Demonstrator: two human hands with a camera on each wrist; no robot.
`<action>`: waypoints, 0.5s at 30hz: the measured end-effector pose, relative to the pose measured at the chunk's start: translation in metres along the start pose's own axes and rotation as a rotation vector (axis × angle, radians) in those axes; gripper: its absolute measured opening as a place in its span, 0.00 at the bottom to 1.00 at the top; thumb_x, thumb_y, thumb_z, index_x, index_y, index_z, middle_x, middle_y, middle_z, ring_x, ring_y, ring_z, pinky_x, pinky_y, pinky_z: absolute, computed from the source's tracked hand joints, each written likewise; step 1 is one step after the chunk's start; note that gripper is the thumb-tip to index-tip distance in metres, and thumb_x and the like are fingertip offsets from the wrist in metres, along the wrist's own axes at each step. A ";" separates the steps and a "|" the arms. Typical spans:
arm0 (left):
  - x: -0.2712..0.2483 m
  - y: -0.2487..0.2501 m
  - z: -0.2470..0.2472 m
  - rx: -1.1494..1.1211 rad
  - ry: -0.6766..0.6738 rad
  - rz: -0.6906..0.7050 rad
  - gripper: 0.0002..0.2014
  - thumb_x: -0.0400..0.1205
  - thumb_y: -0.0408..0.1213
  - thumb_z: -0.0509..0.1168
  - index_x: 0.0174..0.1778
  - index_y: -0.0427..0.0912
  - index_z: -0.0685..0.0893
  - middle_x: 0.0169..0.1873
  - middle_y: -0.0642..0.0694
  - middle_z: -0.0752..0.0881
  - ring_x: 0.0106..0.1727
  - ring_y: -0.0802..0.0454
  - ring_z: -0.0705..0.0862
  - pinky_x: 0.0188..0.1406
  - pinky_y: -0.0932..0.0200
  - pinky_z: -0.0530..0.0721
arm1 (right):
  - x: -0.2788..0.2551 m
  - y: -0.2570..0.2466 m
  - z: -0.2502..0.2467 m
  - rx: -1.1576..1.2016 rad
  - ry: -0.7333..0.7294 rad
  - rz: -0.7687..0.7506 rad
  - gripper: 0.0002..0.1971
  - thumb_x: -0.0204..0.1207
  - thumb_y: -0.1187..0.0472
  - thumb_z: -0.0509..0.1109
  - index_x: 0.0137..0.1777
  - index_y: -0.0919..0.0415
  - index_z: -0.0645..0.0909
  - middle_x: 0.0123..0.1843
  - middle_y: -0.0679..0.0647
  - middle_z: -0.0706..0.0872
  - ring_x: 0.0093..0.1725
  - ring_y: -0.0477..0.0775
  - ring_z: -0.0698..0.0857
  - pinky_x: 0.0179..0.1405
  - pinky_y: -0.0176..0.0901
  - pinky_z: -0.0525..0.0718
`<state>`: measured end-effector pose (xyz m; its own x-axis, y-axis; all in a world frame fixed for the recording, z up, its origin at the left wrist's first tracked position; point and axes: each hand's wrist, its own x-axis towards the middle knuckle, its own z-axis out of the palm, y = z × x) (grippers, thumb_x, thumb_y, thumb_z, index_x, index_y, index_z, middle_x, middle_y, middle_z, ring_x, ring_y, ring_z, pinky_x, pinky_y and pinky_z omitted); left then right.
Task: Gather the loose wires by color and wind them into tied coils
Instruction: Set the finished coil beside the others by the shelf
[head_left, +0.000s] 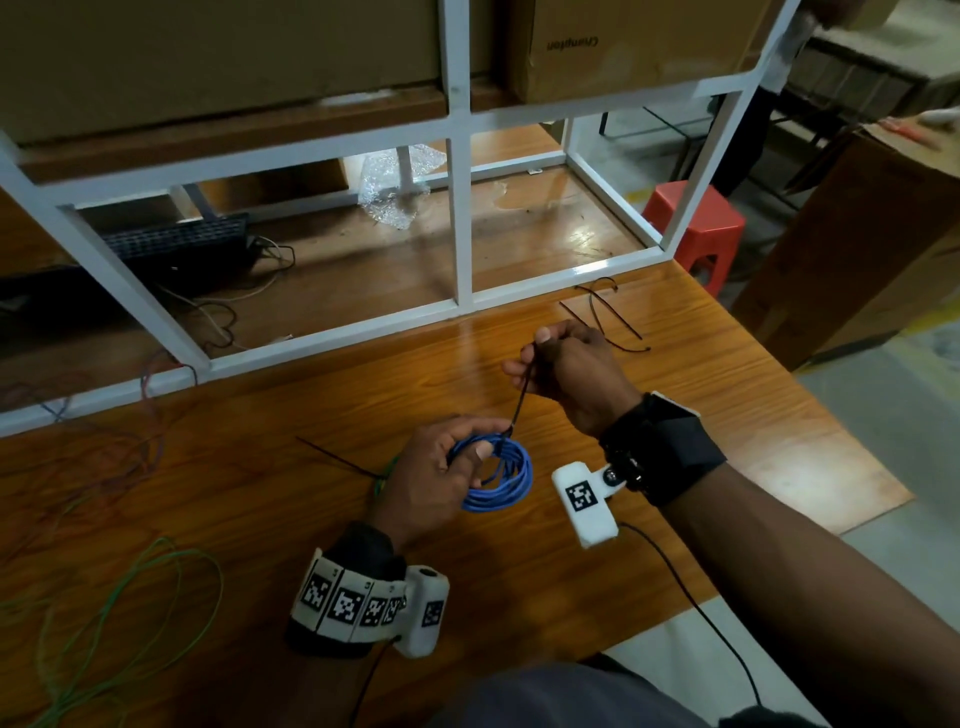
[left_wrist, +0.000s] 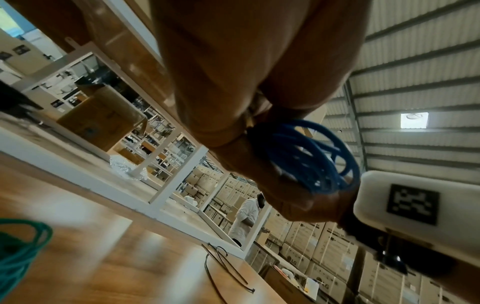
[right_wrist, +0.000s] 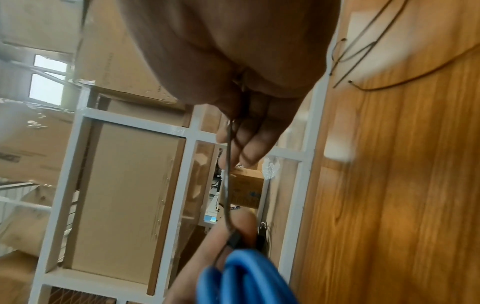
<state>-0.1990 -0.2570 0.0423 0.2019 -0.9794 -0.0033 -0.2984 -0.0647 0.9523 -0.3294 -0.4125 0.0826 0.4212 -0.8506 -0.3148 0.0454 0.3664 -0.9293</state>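
Left hand (head_left: 434, 470) gripping blue wire coil (head_left: 503, 475); right hand (head_left: 563, 371) pinching black cable tie (head_left: 521, 399) tail, pulled taut. Risks: tail slipping from fingers, or coil springing loose under uneven pull.

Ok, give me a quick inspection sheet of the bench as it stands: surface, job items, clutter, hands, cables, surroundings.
Surface: wooden table, glossy, with a white metal frame standing on its far part.
Job's things: blue wire coil with a black cable tie looped round it; loose green wire at near left; a green bundle with a tie behind the left hand; reddish wires at far left.
Clutter: spare cable ties beyond the right hand.
Grippers: left hand grips the blue coil; right hand pinches the tie's tail, held taut.
Cables: wrist camera leads trail off the near edge.
Surroundings: cardboard boxes, red stool.
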 end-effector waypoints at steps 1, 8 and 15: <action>0.001 -0.001 0.002 -0.013 -0.020 -0.020 0.14 0.88 0.30 0.62 0.60 0.50 0.88 0.52 0.53 0.88 0.33 0.67 0.84 0.32 0.69 0.79 | 0.003 0.006 0.002 0.020 -0.013 0.027 0.10 0.93 0.64 0.58 0.50 0.63 0.75 0.35 0.54 0.85 0.40 0.55 0.93 0.45 0.55 0.93; -0.004 -0.012 0.015 -0.128 0.098 -0.201 0.09 0.87 0.42 0.65 0.48 0.49 0.91 0.42 0.51 0.92 0.41 0.64 0.87 0.35 0.72 0.80 | 0.017 0.044 -0.005 0.176 -0.056 0.177 0.06 0.94 0.62 0.58 0.59 0.65 0.72 0.41 0.58 0.84 0.42 0.53 0.94 0.39 0.46 0.93; -0.008 -0.029 0.009 -0.043 0.111 -0.248 0.07 0.83 0.43 0.70 0.40 0.51 0.90 0.37 0.48 0.91 0.40 0.50 0.89 0.38 0.51 0.85 | 0.015 0.040 -0.008 0.021 -0.063 0.130 0.10 0.93 0.64 0.58 0.48 0.62 0.74 0.36 0.56 0.83 0.38 0.54 0.92 0.38 0.48 0.92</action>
<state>-0.2000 -0.2491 0.0122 0.3654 -0.9076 -0.2069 -0.1875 -0.2894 0.9387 -0.3289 -0.4137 0.0395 0.4805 -0.7705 -0.4188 0.0057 0.4803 -0.8771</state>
